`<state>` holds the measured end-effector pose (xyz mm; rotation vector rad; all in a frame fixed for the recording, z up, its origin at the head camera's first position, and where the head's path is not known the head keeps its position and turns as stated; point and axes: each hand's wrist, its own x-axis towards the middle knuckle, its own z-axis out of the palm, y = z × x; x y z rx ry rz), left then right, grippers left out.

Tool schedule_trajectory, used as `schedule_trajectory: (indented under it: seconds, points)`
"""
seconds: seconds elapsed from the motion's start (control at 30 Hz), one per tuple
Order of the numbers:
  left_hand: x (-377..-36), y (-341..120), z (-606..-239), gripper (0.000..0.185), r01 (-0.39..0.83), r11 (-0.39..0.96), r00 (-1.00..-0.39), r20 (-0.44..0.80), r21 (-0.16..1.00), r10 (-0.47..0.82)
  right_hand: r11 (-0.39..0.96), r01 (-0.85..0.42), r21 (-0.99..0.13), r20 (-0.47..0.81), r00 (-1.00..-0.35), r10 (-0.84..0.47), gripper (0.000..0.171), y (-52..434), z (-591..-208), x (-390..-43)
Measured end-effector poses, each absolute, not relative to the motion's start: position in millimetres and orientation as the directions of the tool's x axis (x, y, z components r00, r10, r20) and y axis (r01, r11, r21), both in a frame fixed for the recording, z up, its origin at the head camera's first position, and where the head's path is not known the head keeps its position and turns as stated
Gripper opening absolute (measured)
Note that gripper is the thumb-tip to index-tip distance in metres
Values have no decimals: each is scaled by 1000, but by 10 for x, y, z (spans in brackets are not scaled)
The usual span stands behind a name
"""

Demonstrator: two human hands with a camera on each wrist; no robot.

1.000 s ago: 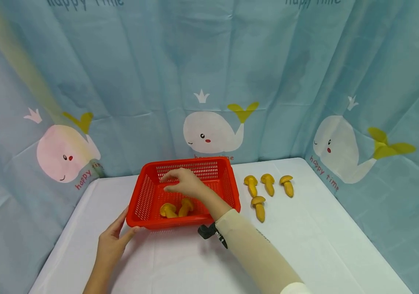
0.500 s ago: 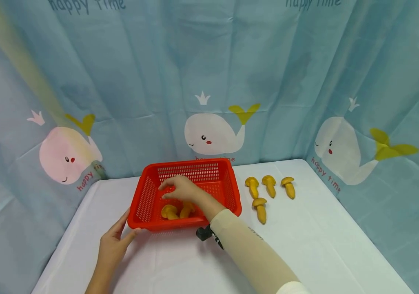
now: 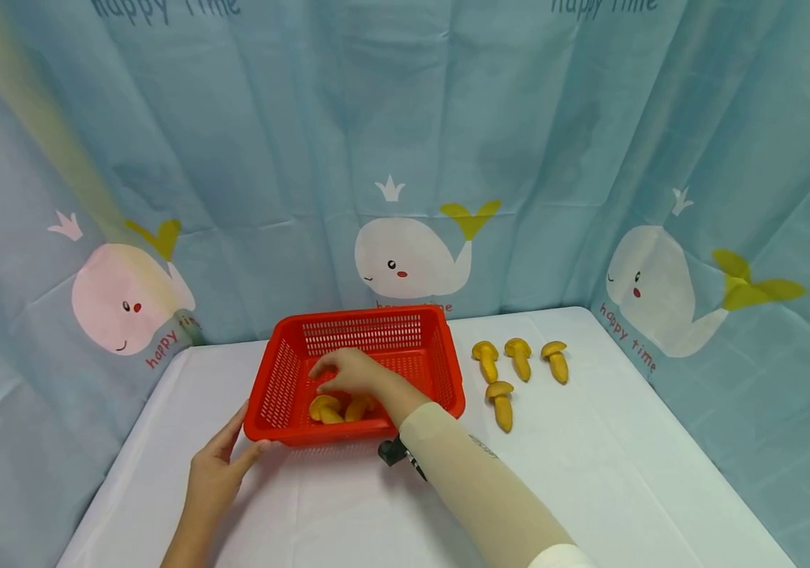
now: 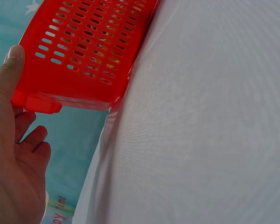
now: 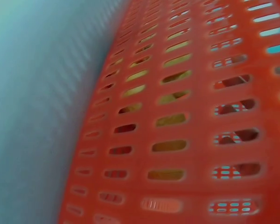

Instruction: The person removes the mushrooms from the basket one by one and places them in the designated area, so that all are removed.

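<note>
Right hand (image 3: pixel 350 371) lowered onto basket (image 3: pixel 284 379) mushrooms (image 3: pixel 326 409), fingers' grip hidden, left hand (image 3: pixel 216 465) spread.

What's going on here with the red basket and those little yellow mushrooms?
A person is working at a white table. Their left hand steadies the near corner of a red basket, thumb on its rim. Their right hand reaches down inside it, right over two yellow toy mushrooms; whether it touches them is unclear. Four more mushrooms lie on the table to the basket's right.
</note>
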<state>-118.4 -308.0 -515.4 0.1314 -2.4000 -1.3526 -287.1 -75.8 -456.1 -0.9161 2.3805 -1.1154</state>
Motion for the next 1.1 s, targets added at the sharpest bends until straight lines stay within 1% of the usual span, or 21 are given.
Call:
schedule_trajectory:
  seconds: [0.1, 0.33, 0.6, 0.77, 0.9, 1.1]
  points:
    - [-1182, -3078, -5143, 73, 102, 528, -925, 276, 843, -261, 504, -410, -760, -72, -717, -694, 27, -754, -4587, -2881]
    - [-1189, -3081, -5146, 73, 110, 522, -924, 281, 846, -260, 538, -378, -753, -148, -699, -699, 27, -748, -4615, -2877]
    - [-1187, -3077, -5140, 73, 91, 522, -930, 260, 848, -260, 573, -304, -761, -221, -709, -669, 19, -727, -4647, -2858]
    - [-1190, -3088, -5166, 73, 103, 512, -929, 267, 852, -257, 569, -277, -774, -242, -701, -670, 18, -705, -4650, -2849]
    - [-1191, -3089, -5167, 73, 87, 517, -929, 258, 851, -267, 560, -255, -788, -252, -696, -672, 17, -701, -4650, -2841]
    - [-1182, -3069, -5132, 72, 64, 514, -931, 237, 855, -278, 566, -264, -781, -247, -702, -668, 16, -699, -4638, -2834]
